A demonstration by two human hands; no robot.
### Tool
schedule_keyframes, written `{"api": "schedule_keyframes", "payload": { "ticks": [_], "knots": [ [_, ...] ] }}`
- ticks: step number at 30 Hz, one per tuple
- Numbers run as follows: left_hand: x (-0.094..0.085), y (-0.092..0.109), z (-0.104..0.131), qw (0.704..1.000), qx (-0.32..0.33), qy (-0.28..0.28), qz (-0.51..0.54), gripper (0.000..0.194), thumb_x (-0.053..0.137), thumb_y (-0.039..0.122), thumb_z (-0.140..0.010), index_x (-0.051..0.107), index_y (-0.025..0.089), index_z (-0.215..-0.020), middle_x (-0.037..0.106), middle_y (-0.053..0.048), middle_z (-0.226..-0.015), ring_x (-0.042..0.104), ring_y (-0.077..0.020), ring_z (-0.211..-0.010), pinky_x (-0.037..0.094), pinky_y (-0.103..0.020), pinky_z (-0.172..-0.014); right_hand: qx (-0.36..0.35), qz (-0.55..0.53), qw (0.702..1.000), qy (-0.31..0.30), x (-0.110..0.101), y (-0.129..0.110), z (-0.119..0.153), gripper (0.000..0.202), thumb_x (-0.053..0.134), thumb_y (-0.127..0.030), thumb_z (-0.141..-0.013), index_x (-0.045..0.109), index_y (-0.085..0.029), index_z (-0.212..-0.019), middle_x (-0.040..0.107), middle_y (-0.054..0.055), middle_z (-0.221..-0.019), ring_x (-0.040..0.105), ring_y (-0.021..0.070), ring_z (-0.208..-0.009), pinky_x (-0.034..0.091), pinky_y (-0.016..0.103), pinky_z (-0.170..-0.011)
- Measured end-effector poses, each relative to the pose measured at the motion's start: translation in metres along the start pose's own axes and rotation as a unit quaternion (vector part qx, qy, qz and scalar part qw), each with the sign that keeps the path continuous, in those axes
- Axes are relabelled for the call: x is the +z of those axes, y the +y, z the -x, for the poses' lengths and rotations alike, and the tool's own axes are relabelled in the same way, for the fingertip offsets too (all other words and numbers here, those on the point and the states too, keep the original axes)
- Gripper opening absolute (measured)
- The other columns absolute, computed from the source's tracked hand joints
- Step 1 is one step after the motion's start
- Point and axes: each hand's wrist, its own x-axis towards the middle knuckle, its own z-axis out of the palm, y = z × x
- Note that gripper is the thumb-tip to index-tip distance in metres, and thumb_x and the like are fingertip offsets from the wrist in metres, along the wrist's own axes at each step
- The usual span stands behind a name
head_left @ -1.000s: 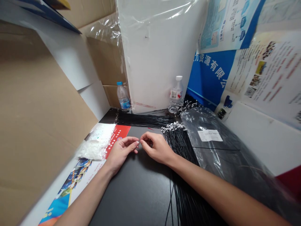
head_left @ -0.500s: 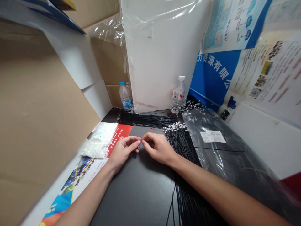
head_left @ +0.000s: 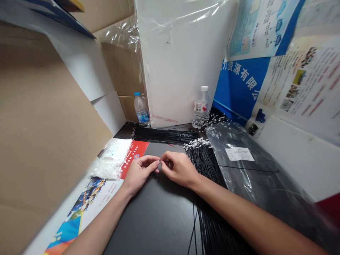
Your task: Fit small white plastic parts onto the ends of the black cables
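Note:
Over the dark tabletop (head_left: 148, 219), my two hands meet fingertip to fingertip. My left hand (head_left: 139, 173) pinches a tiny white connector (head_left: 159, 161), mostly covered by the fingers. Between the thumb and forefinger of my right hand (head_left: 178, 168) is the end of a black wire (head_left: 247, 168). That wire trails rightward past the hand, across a thick bundle of black wires (head_left: 205, 161) with white connectors at its far end. Whether the wire tip sits inside the connector is hidden by the fingertips.
Left of my hands, a clear bag of small white pieces (head_left: 110, 161) lies on a red printed sheet (head_left: 140, 150). More black wires (head_left: 167, 135) stretch across the back. Two bottles, one blue-capped (head_left: 141, 109) and one white-capped (head_left: 201, 106), stand there. A labelled plastic bag (head_left: 225, 141) lies right.
My fingertips have come together, and the white connector shows less between them. The trailing wire's far end has shifted slightly to the right.

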Motion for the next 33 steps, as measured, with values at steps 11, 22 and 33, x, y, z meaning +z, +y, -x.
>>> {"api": "schedule_keyframes", "payload": {
  "ticks": [11, 22, 33],
  "knots": [
    [-0.001, -0.002, 0.001, 1.000, 0.007, -0.011, 0.001, 0.024, 0.078, 0.035, -0.069, 0.074, 0.015, -0.080, 0.069, -0.001, -0.067, 0.063, -0.0130, -0.064, 0.051, -0.024, -0.068, -0.004, 0.018, 1.000, 0.002, 0.002, -0.004, 0.002, 0.006, 0.060, -0.021, -0.080, 0.061, -0.017, -0.075, 0.064, 0.000, -0.066, 0.052, 0.0104, -0.056, 0.033, 0.021, -0.057],
    [0.001, -0.001, 0.002, 1.000, -0.001, 0.009, -0.011, 0.035, 0.078, 0.043, -0.066, 0.071, 0.014, -0.084, 0.069, -0.002, -0.072, 0.062, -0.0136, -0.065, 0.049, -0.026, -0.069, -0.014, 0.109, 0.993, -0.049, -0.007, -0.011, -0.001, 0.014, 0.052, -0.026, -0.090, 0.064, -0.018, -0.090, 0.072, 0.004, -0.086, 0.065, 0.0144, -0.074, 0.040, 0.023, -0.064],
    [-0.003, -0.002, -0.004, 0.996, 0.045, 0.077, 0.013, 0.032, 0.069, 0.042, -0.074, 0.061, 0.016, -0.091, 0.061, 0.000, -0.077, 0.056, -0.0123, -0.062, 0.047, -0.025, -0.059, 0.072, 0.198, 0.908, -0.361, -0.112, -0.083, -0.006, 0.027, 0.055, -0.026, -0.084, 0.064, -0.016, -0.061, 0.060, 0.000, -0.054, 0.046, 0.0086, -0.047, 0.024, 0.024, -0.047]
  ]
}}
